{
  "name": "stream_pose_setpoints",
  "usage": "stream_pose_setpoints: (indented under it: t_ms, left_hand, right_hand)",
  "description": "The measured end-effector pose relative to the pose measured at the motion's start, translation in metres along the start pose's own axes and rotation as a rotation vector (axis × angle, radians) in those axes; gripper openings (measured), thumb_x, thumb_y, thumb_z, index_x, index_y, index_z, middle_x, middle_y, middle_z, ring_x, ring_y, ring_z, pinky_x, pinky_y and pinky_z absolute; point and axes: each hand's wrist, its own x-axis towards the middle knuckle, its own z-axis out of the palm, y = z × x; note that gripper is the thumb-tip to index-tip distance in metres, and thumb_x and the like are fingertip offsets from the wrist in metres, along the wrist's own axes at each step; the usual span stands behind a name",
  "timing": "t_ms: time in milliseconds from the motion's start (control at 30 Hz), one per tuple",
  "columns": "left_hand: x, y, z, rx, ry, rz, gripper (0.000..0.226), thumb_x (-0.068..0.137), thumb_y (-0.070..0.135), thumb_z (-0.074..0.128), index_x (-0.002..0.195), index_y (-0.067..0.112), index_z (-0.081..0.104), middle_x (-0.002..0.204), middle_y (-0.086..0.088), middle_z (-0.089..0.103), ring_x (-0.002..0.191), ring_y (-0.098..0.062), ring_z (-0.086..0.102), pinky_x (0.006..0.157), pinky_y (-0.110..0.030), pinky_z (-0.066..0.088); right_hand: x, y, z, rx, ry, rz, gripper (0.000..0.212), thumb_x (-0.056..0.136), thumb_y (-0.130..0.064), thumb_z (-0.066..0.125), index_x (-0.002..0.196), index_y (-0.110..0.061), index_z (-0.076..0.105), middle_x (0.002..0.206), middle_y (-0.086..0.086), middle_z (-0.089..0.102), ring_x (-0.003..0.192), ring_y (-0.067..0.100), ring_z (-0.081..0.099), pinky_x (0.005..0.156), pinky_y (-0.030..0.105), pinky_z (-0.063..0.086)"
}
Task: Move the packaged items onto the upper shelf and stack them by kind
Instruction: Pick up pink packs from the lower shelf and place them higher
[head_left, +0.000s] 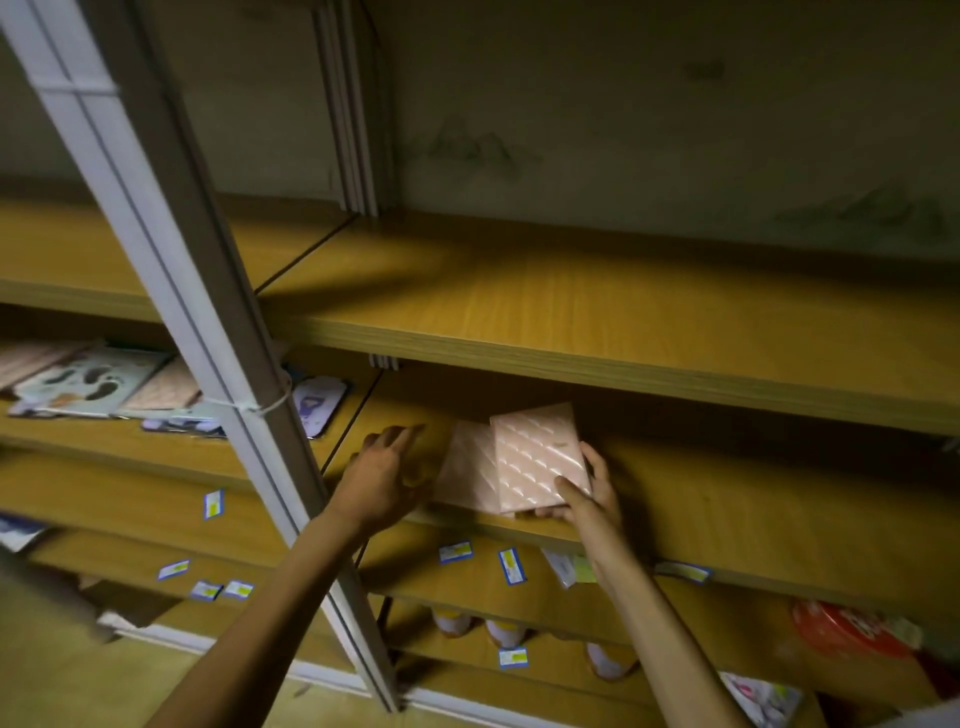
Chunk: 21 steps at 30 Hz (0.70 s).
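My right hand (587, 499) grips a pink quilted-pattern packet (537, 457) by its lower right corner, tilted up off the middle shelf (727, 514). A second pink packet (465, 473) of the same kind lies just left of it, partly under it. My left hand (382, 475) hovers with relaxed fingers beside that second packet, holding nothing. The upper shelf (597, 317) is a bare wooden board above both hands. More flat packets (88, 382), pale blue, pink and purple, lie spread on the middle shelf in the left bay.
A white metal upright (171, 291) runs diagonally between the two bays, close to my left forearm. Price tags (511, 566) dot the shelf edges. Lower shelves hold bottles (504, 631), a red round tin (841, 629) and other packets.
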Motion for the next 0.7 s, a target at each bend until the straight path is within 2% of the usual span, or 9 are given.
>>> stream_pose_setpoints:
  t_ms: [67,200,267,333,400,467,533,633,700]
  left_hand:
    - [-0.002,-0.007,-0.004,-0.013,0.003,0.007,0.079,0.081,0.047,0.067,0.147,0.024,0.03,0.145,-0.005,0.041,0.125,-0.028,0.044,0.097,-0.046,0.047]
    - [-0.003,-0.02,-0.008,-0.063,-0.013,0.012,0.079,0.082,0.046,0.067,0.147,0.026,0.028,0.145,-0.004,0.04,0.123,-0.026,0.046,0.095,-0.042,0.048]
    - [-0.002,-0.024,-0.009,-0.072,-0.01,0.017,0.078,0.083,0.044,0.066,0.148,0.026,0.026,0.147,-0.004,0.038,0.125,-0.024,0.045,0.096,-0.039,0.047]
    - [-0.002,-0.027,-0.009,-0.085,-0.004,0.022,0.077,0.084,0.042,0.066,0.148,0.025,0.026,0.147,-0.004,0.038,0.127,-0.023,0.044,0.097,-0.036,0.046]
    - [-0.002,-0.03,-0.008,-0.103,-0.004,0.025,0.077,0.084,0.042,0.066,0.148,0.025,0.027,0.147,-0.004,0.039,0.128,-0.022,0.043,0.097,-0.034,0.045]
    - [-0.002,-0.033,-0.007,-0.115,-0.004,0.025,0.076,0.084,0.042,0.066,0.148,0.026,0.027,0.147,-0.004,0.04,0.128,-0.022,0.043,0.098,-0.035,0.045]
    - [-0.002,-0.035,-0.006,-0.117,-0.002,0.022,0.076,0.085,0.042,0.066,0.148,0.026,0.028,0.147,-0.004,0.04,0.128,-0.023,0.042,0.098,-0.035,0.044]
    - [-0.004,-0.036,-0.005,-0.123,-0.006,0.015,0.075,0.085,0.04,0.066,0.148,0.025,0.028,0.147,-0.004,0.039,0.129,-0.023,0.041,0.098,-0.034,0.042]
    - [-0.006,-0.035,-0.005,-0.132,-0.007,0.017,0.075,0.085,0.039,0.066,0.148,0.025,0.028,0.147,-0.005,0.039,0.129,-0.022,0.041,0.098,-0.033,0.042]
  right_hand:
    - [0.002,0.004,0.015,-0.004,-0.016,0.014,0.054,0.092,0.003,0.052,0.14,-0.015,0.036,0.124,0.012,0.056,0.074,0.022,0.067,0.056,0.025,0.057]
    - [0.007,0.013,0.042,-0.034,-0.038,0.055,0.058,0.093,0.0,0.051,0.14,-0.027,0.034,0.132,0.01,0.054,0.098,0.031,0.066,0.063,0.026,0.058]
    - [0.009,0.013,0.053,-0.044,-0.049,0.071,0.059,0.093,0.002,0.049,0.142,-0.026,0.031,0.135,0.007,0.05,0.096,0.032,0.067,0.06,0.022,0.056]
    - [0.01,0.013,0.062,-0.073,-0.072,0.095,0.061,0.094,0.0,0.049,0.144,-0.026,0.027,0.137,0.004,0.046,0.086,0.027,0.071,0.059,0.018,0.055]
    - [0.01,0.017,0.066,-0.164,-0.089,0.093,0.066,0.093,-0.003,0.053,0.147,-0.026,0.023,0.143,0.004,0.041,0.085,0.022,0.07,0.062,0.02,0.056]
    - [0.01,0.02,0.064,-0.28,-0.081,0.054,0.069,0.09,-0.007,0.06,0.147,-0.025,0.024,0.144,0.005,0.042,0.098,0.02,0.064,0.075,0.027,0.057]
    - [0.011,0.022,0.06,-0.381,-0.057,0.026,0.07,0.087,-0.014,0.066,0.145,-0.023,0.029,0.142,0.004,0.046,0.118,0.021,0.054,0.095,0.037,0.05]
    - [0.007,0.018,0.052,-0.606,-0.044,-0.01,0.068,0.081,-0.038,0.069,0.14,-0.029,0.036,0.138,-0.001,0.048,0.124,0.024,0.049,0.098,0.045,0.047]
    - [0.003,0.013,0.045,-0.725,-0.035,-0.059,0.066,0.082,-0.043,0.067,0.14,-0.028,0.038,0.142,0.0,0.041,0.129,0.024,0.042,0.101,0.046,0.044]
